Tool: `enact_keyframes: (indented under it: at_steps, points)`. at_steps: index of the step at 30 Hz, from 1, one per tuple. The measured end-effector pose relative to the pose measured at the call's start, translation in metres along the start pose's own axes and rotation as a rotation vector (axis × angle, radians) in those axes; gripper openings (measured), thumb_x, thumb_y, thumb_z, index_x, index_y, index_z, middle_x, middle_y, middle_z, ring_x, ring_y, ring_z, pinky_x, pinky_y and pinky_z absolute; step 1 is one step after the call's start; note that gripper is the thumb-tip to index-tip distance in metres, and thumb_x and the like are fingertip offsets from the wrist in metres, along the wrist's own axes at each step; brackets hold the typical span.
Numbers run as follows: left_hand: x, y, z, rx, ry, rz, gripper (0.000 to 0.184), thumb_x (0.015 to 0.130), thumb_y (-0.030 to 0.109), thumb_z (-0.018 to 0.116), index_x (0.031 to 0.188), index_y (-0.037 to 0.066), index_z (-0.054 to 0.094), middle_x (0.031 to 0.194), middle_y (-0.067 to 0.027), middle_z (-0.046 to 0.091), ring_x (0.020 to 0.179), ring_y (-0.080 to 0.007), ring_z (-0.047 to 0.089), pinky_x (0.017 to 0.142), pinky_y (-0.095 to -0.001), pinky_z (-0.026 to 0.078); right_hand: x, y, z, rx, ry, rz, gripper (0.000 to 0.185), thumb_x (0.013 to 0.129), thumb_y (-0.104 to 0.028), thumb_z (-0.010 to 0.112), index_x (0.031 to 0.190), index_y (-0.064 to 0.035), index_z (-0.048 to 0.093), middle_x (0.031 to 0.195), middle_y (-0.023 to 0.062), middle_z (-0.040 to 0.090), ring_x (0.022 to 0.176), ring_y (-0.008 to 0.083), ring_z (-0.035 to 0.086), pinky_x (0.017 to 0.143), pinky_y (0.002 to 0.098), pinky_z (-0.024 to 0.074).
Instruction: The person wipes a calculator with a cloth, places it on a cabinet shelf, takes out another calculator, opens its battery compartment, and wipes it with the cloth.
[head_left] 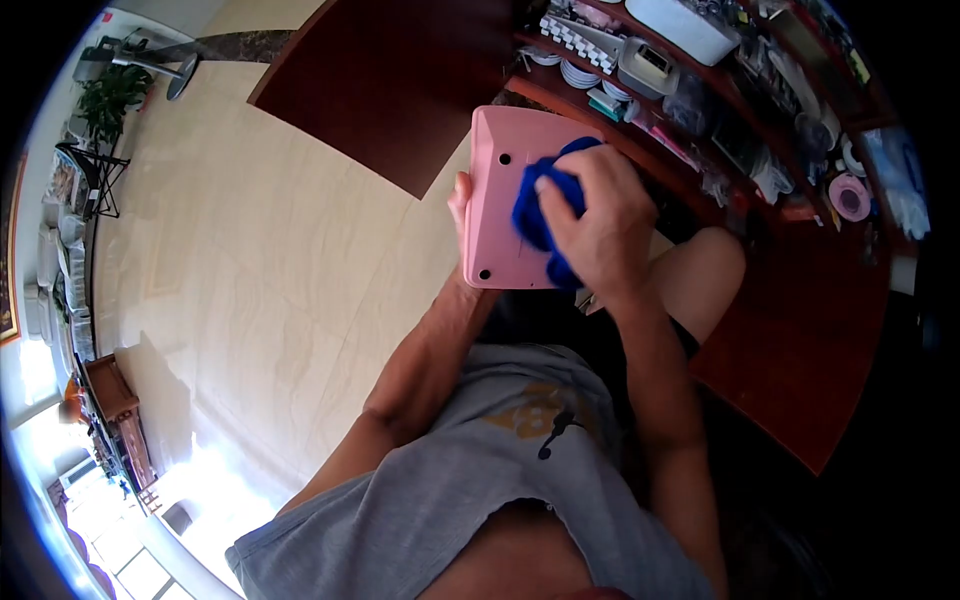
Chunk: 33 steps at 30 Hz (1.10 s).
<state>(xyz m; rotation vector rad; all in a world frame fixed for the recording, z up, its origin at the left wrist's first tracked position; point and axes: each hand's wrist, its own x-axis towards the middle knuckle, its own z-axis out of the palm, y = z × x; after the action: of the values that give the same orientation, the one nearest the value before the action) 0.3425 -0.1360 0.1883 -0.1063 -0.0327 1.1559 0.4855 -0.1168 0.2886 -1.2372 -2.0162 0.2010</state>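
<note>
A pink flat plastic case (pixel 496 215) with small black round feet is held up in front of my body. My left hand (pixel 461 200) grips it from its left side and beneath. Some fingers show at the left edge, while the rest of the hand is hidden behind the case. On the right part of the facing surface lies a blue cloth (pixel 534 212). My right hand (pixel 606 225) is closed on this cloth, pressing it against the case, its fingers bent and slightly blurred. What the other side of the case looks like cannot be seen.
A dark red wooden desk (pixel 390 90) juts out ahead, with another dark wood panel (pixel 800 370) at the right. Shelves there hold a grey container (pixel 648 68), a pink roll (pixel 850 197) and many small goods. A plant (pixel 112 90) stands far left on pale floor.
</note>
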Motion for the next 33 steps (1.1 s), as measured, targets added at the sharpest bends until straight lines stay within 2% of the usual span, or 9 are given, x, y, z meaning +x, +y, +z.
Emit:
enact_keyframes:
  at_steps: [2,4,5,8,10,12,22,31,33]
  points:
    - [-0.003,0.002,-0.008,0.117,0.063,0.034,0.094,0.086,0.080,0.050,0.148,0.010,0.046,0.142,-0.0190,0.054,0.125,-0.0368,0.056,0.110,-0.0530,0.045,-0.004,0.002,0.005,-0.050,0.032,-0.048,0.022,0.082,-0.019,0.077,0.093,-0.0087,0.062,0.088,0.0111,0.062,0.082,0.0294,0.063,0.071,0.0427,0.0521]
    - [-0.001,0.002,-0.015,0.033,-0.018,0.086,0.091,0.088,0.080,0.046,0.148,0.011,0.046,0.141,-0.0182,0.055,0.126,-0.0367,0.056,0.110,-0.0535,0.044,-0.020,-0.018,0.006,0.053,-0.184,-0.185,0.019,0.083,-0.018,0.076,0.092,-0.0090,0.062,0.091,0.0106,0.062,0.083,0.0289,0.063,0.071,0.0428,0.0515]
    - [-0.005,0.003,-0.009,0.014,-0.005,0.088,0.090,0.090,0.080,0.042,0.148,0.012,0.046,0.141,-0.0179,0.055,0.126,-0.0368,0.055,0.110,-0.0542,0.043,-0.026,-0.030,0.000,0.106,-0.257,-0.156,0.017,0.082,-0.008,0.075,0.096,-0.0064,0.066,0.091,0.0134,0.062,0.087,0.0331,0.063,0.074,0.0420,0.0524]
    - [-0.011,0.012,-0.010,0.113,0.042,0.082,0.093,0.088,0.084,0.040,0.149,0.015,0.045,0.145,-0.0167,0.052,0.130,-0.0359,0.052,0.111,-0.0546,0.043,-0.009,-0.002,-0.011,0.026,0.018,-0.061,0.016,0.085,-0.014,0.074,0.097,-0.0089,0.066,0.094,0.0100,0.063,0.085,0.0309,0.062,0.072,0.0433,0.0508]
    - [-0.015,0.014,-0.014,0.051,-0.107,0.016,0.101,0.082,0.083,0.052,0.152,0.011,0.041,0.147,-0.0165,0.051,0.132,-0.0347,0.051,0.110,-0.0515,0.045,0.004,0.017,-0.024,0.099,0.122,0.009,0.015,0.087,-0.010,0.072,0.100,-0.0034,0.068,0.096,0.0122,0.068,0.088,0.0313,0.066,0.077,0.0419,0.0533]
    - [-0.016,0.013,-0.021,0.227,-0.031,0.154,0.103,0.081,0.082,0.055,0.155,0.013,0.039,0.149,-0.0147,0.049,0.134,-0.0336,0.051,0.110,-0.0512,0.045,0.011,0.027,-0.039,0.301,0.063,0.149,0.015,0.089,-0.007,0.070,0.103,-0.0003,0.068,0.095,0.0139,0.068,0.089,0.0305,0.068,0.079,0.0390,0.0539]
    - [-0.015,-0.003,0.012,0.319,-0.061,0.014,0.100,0.082,0.083,0.052,0.155,0.016,0.039,0.149,-0.0122,0.050,0.133,-0.0331,0.051,0.108,-0.0509,0.046,0.011,0.024,-0.046,0.354,-0.038,0.078,0.018,0.090,-0.011,0.067,0.103,0.0013,0.069,0.098,0.0159,0.066,0.088,0.0309,0.068,0.080,0.0375,0.0539]
    - [-0.023,0.006,-0.021,0.073,-0.207,-0.011,0.095,0.085,0.085,0.045,0.153,0.018,0.042,0.148,-0.0108,0.051,0.133,-0.0327,0.051,0.107,-0.0507,0.047,0.013,0.045,-0.045,0.342,-0.080,0.189,0.019,0.090,-0.014,0.068,0.099,0.0027,0.070,0.093,0.0160,0.068,0.086,0.0287,0.068,0.078,0.0371,0.0529]
    - [-0.018,-0.001,0.007,0.252,0.117,0.130,0.091,0.086,0.083,0.045,0.149,0.017,0.047,0.143,-0.0111,0.055,0.127,-0.0325,0.055,0.105,-0.0497,0.048,0.009,0.048,-0.044,0.395,-0.072,0.251,0.019,0.091,-0.013,0.068,0.099,0.0039,0.070,0.092,0.0160,0.069,0.086,0.0263,0.068,0.079,0.0352,0.0521]
